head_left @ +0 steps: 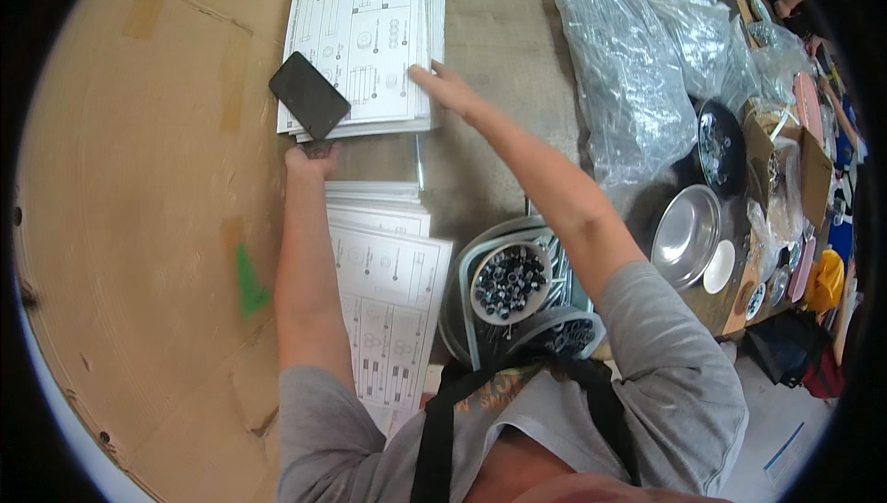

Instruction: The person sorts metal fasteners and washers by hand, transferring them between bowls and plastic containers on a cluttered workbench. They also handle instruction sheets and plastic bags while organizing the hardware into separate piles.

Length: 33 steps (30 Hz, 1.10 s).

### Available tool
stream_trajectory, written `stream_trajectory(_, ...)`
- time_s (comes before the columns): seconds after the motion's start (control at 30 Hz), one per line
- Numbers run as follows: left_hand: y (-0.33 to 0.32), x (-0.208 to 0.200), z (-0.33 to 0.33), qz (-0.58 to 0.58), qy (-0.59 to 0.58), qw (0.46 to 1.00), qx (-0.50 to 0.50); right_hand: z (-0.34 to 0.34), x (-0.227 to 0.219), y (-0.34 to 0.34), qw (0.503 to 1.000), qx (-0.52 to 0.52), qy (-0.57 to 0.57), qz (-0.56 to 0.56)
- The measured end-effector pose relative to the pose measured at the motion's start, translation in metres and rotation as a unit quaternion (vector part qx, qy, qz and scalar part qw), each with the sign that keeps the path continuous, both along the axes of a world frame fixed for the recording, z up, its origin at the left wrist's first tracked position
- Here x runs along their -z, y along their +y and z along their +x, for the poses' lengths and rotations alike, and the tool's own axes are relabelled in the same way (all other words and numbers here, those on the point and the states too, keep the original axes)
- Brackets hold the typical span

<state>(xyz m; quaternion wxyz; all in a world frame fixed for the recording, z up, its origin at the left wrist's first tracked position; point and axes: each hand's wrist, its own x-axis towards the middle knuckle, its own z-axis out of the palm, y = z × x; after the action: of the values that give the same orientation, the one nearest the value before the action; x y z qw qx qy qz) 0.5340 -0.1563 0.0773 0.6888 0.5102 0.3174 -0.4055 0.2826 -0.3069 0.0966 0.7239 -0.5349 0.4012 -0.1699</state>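
Printed sheets (374, 36) lie stacked on the table (504, 32); your right hand (446, 90) spreads loosely at their edge, your left hand's (312, 162) grip is unclear; tilting might slide the phone (309, 95) off.

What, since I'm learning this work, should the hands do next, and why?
Perhaps gently nudge the paper stack square: its right-side sheets look staggered, the right hand is by that side, and the left hand is near its lower-left corner, which a phone overlaps.

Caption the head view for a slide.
Left hand and right hand at the edges of a paper stack topped by a black phone.
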Motion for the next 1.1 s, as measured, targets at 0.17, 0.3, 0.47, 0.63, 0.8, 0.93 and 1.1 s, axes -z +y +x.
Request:
stream_trajectory(0.17, 0.034, -0.089, -0.058, -0.050, -0.019, 0.997, 0.056, -0.116, -0.007, 0.012, 0.956, 0.036, 0.184, -0.225)
stream_trajectory(0.3, 0.114, -0.154, -0.159, -0.218, -0.204, 0.918, 0.259, -0.269, -0.030, 0.051, 0.920, 0.230, 0.147, -0.282)
stream_trajectory(0.47, 0.218, -0.155, -0.282, -0.011, -0.381, 0.820, 0.427, -0.404, -0.043, 0.185, 0.930, 0.249, 0.250, -0.108)
stream_trajectory(0.63, 0.316, -0.118, -0.337, 0.114, -0.537, 0.690, 0.473, -0.429, -0.033, 0.284, 0.941, 0.237, 0.232, 0.073)
stream_trajectory(0.8, 0.358, -0.058, -0.346, 0.135, -0.454, 0.721, 0.506, -0.406, -0.020, 0.278, 0.957, 0.239, 0.166, 0.009)
stream_trajectory(0.93, 0.353, -0.029, -0.347, 0.056, -0.187, 0.890, 0.412, -0.397, -0.012, 0.249, 0.962, 0.202, 0.182, -0.030)
stream_trajectory(1.1, 0.336, -0.013, -0.357, 0.259, -0.482, 0.676, 0.494, -0.393, 0.003, 0.228, 0.948, 0.197, 0.252, 0.003)
